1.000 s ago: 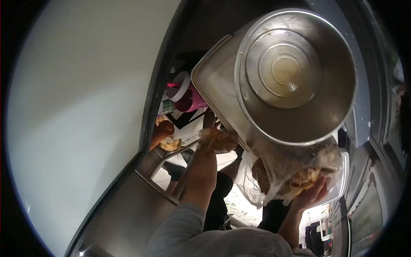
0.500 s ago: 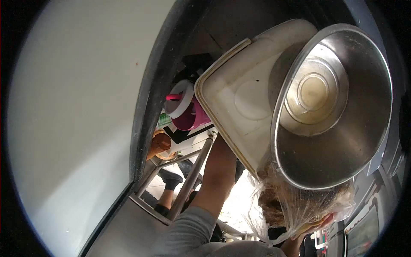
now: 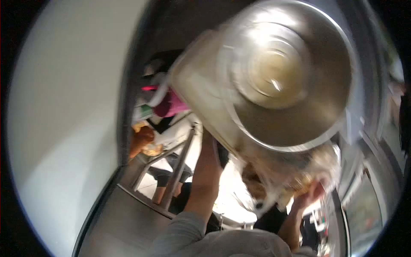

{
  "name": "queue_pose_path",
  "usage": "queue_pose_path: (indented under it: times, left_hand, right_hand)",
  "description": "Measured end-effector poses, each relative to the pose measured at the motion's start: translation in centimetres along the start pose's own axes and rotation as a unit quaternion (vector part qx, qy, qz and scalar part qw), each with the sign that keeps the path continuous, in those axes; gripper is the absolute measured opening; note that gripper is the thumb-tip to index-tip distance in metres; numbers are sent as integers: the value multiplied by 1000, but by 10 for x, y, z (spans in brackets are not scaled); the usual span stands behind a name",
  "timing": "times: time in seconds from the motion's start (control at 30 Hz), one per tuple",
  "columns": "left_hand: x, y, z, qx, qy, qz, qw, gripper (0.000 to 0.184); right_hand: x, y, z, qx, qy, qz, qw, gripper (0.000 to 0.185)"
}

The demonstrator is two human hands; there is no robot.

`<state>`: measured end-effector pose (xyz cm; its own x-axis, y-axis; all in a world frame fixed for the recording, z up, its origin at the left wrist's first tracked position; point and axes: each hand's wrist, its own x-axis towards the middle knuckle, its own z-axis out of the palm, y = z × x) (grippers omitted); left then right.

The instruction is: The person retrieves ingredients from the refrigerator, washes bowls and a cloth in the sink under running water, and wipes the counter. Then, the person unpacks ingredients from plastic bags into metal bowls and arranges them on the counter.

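A large steel bowl is in front of me, its inside facing me, with a yellowish look at its bottom. It overlaps a worn, off-white rectangular plastic lid or tub. My left forearm reaches up behind the lower edge of this plastic piece, and my left hand is hidden there. Below the bowl is a clear plastic bag with something brown inside. My right hand is closed around the bag's right side, blurred by motion. Whether either hand also supports the bowl cannot be seen.
A pale panel with a dark edge fills the left side. Beside the lid sits a magenta container with white on top. Metal rails stand below it, with another person's leg beyond. A brown rounded shape is unclear.
The bowl, plastic piece and bag have shifted left and up in view, and the bowl's opening looks rounder. More of my right hand and forearm shows. The view has moved and blurred.
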<state>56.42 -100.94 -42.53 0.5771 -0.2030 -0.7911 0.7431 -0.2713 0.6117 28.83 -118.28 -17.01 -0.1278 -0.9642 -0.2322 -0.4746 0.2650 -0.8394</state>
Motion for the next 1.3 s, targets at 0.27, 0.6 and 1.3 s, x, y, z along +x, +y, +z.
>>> queue_pose_path:
  times: [0.27, 0.6, 1.3]
  left_hand:
    - [-199, -12, -31, -181, 54, -111, 976, 47]
    - [-401, 174, -8, -33, -126, 24, 991, 51]
    - [-403, 201, 152, 503, 107, 413, 752, 69]
  right_hand:
    - [19, -99, -27, -90, -161, -9, 983, 16]
    - [25, -150, -44, 188, -272, 96, 939, 25]
    - [28, -182, -67, 292, -373, 151, 868, 26]
